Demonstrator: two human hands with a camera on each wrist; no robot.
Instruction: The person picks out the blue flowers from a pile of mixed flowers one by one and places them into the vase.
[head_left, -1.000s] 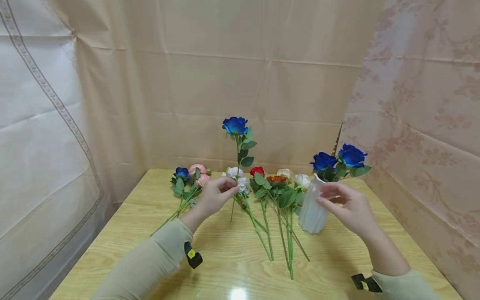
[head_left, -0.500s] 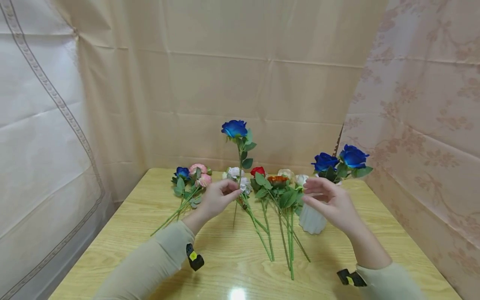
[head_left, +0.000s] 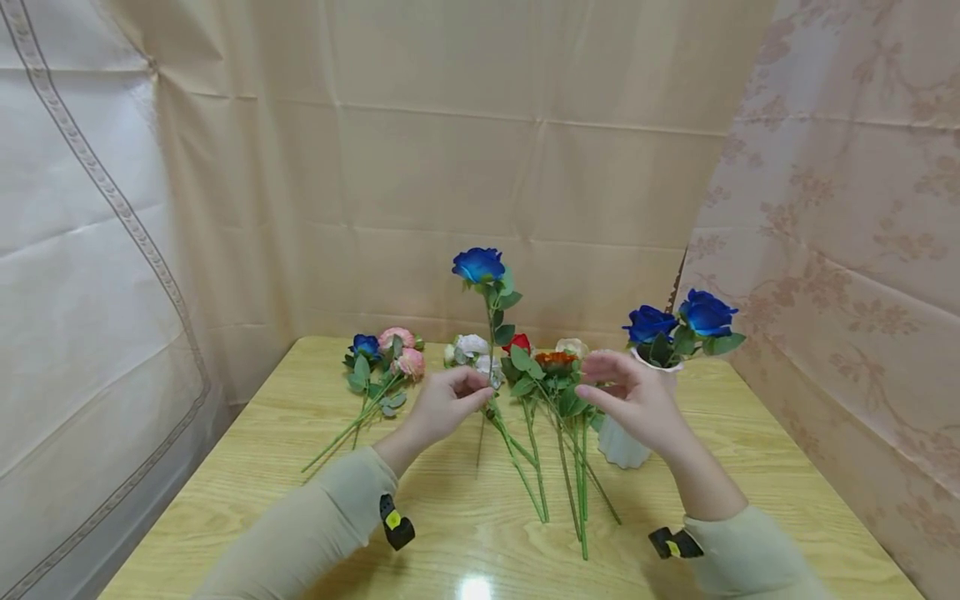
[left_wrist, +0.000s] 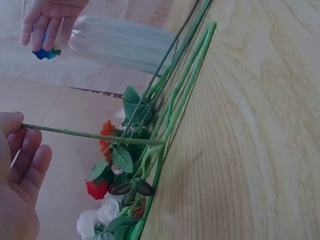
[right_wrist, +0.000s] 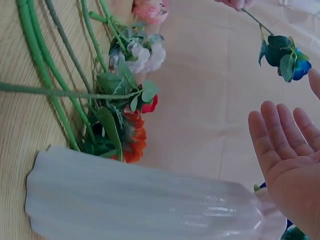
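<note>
My left hand (head_left: pixel 448 404) pinches the stem of a blue rose (head_left: pixel 478 265) between thumb and fingers, holding it upright above the table. In the left wrist view the stem (left_wrist: pixel 90 134) runs down from the fingertips, past the lying flowers. My right hand (head_left: pixel 633 400) holds nothing; its fingers are relaxed and the palm faces left, as the right wrist view also shows. Behind and to the right of that hand stands a white ribbed vase (head_left: pixel 624 446), partly hidden by it. Two blue roses (head_left: pixel 707 313) rise from the vase's mouth.
Several flowers lie across the wooden table (head_left: pixel 247 500): a blue rose (head_left: pixel 364 347) and pink blooms (head_left: pixel 408 363) at left, white blooms (head_left: pixel 472 346) mid-table, then a red rose (head_left: pixel 517 342) and an orange flower (head_left: pixel 555 362). Their stems point toward the near edge. Curtains hang around.
My right hand has moved left, away from beside the vase toward the held rose. The left hand and its blue rose have shifted slightly right and down.
</note>
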